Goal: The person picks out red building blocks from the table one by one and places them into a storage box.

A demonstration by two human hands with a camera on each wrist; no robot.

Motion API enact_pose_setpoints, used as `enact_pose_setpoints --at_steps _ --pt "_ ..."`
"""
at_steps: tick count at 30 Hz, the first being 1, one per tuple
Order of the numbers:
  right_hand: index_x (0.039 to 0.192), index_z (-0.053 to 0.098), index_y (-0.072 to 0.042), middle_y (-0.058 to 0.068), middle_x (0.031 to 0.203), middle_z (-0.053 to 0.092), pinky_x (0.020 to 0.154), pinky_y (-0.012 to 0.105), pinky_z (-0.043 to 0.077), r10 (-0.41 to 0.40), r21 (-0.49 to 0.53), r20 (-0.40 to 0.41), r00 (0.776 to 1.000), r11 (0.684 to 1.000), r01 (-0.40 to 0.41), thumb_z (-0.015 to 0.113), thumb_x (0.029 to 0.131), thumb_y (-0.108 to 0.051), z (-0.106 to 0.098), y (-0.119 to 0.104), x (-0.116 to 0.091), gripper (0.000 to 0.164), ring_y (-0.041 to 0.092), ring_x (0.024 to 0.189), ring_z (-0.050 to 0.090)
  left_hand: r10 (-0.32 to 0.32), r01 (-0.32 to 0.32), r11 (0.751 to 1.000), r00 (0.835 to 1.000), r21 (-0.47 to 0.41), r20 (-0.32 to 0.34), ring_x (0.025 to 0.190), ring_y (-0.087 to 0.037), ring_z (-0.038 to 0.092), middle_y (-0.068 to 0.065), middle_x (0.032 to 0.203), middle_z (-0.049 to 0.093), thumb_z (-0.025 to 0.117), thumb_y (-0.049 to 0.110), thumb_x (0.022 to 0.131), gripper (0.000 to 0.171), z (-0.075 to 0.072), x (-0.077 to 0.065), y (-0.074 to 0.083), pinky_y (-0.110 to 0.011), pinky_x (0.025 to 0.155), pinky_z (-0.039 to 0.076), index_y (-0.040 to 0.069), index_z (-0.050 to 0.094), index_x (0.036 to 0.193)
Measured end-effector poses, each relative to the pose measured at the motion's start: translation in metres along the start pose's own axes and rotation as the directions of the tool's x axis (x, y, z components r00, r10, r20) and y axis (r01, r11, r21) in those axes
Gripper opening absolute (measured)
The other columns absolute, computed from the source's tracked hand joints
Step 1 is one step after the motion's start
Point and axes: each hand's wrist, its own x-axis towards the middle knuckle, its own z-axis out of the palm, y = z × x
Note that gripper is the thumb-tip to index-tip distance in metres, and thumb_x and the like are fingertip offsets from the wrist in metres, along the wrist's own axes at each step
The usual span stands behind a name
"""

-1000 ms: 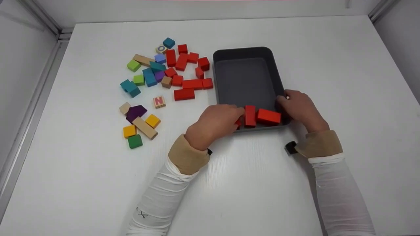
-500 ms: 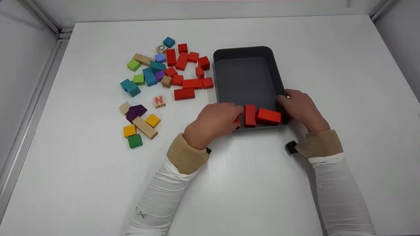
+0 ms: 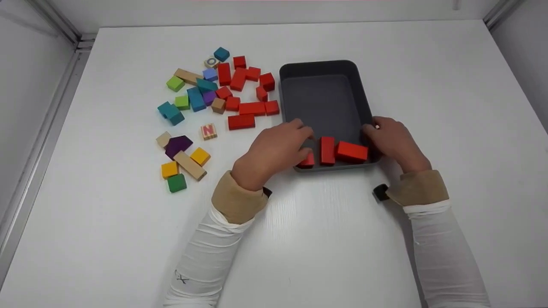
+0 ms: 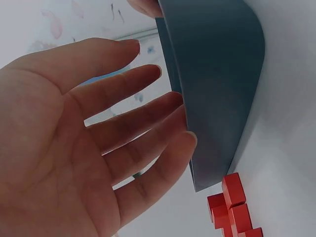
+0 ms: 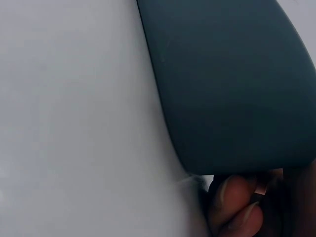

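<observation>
A dark grey rectangular tray lies on the white table. My left hand is over its near left corner with fingers spread, holding nothing. In the left wrist view that hand shows a bare palm, fingertips right at the tray wall. Three red blocks line the tray's near end: one upright-lying block, one turned sideways, and one partly hidden under my left thumb. My right hand grips the tray's right wall, thumb inside. Its curled fingers show outside the tray in the right wrist view.
Several red blocks are scattered left of the tray, some close to its wall. Farther left are teal, green, yellow and purple blocks, plus a wooden letter block. White walls border the table.
My left hand has let go of the left red block, spread its fingers and drawn slightly up and left. The right hand keeps its grip on the tray.
</observation>
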Motion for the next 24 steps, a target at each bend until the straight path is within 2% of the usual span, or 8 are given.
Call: enact_pose_setpoints --at_steps 6,11,17,24 --pt "0.142 0.054 0.001 0.027 0.136 0.058 0.097 0.052 0.045 0.015 0.018 0.03 0.999 1.0 -0.016 0.034 0.105 -0.038 -0.002 0.001 0.0 0.057 0.038 0.113 0.052 -0.016 0.015 0.999 1.0 -0.031 -0.026 0.124 -0.022 0.062 -0.007 0.139 0.06 0.067 0.031 0.101 0.043 -0.004 -0.001 -0.006 -0.041 0.103 0.056 0.019 0.062 0.142" --pt "0.141 0.055 0.001 0.027 0.136 0.059 0.1 0.053 0.044 0.008 0.007 0.025 1.0 1.0 -0.008 0.034 0.105 -0.037 -0.003 0.001 0.0 0.056 0.038 0.113 0.052 -0.046 0.045 0.998 0.998 -0.039 -0.038 0.124 -0.022 0.062 -0.007 0.137 0.061 0.067 0.032 0.102 0.042 -0.007 -0.002 -0.012 -0.04 0.104 0.055 0.019 0.062 0.141" --pt "0.142 0.054 0.001 0.028 0.139 0.058 0.104 0.056 0.043 0.005 -0.004 0.02 1.0 1.0 -0.005 0.035 0.106 -0.037 -0.002 0.001 0.001 0.056 0.039 0.115 0.051 -0.104 0.103 0.994 0.994 -0.048 -0.022 0.125 -0.022 0.062 -0.007 0.138 0.062 0.067 0.033 0.101 0.045 -0.011 -0.002 -0.019 -0.04 0.105 0.055 0.019 0.06 0.144" --pt "0.141 0.054 0.001 0.027 0.134 0.059 0.096 0.051 0.045 0.009 0.004 0.027 1.0 1.0 -0.009 0.035 0.106 -0.037 -0.002 0.001 0.001 0.055 0.038 0.112 0.053 -0.163 0.159 0.981 0.986 -0.111 -0.024 0.124 -0.021 0.061 -0.005 0.138 0.062 0.072 0.033 0.098 0.051 -0.018 -0.007 -0.031 -0.04 0.104 0.055 0.022 0.057 0.145"
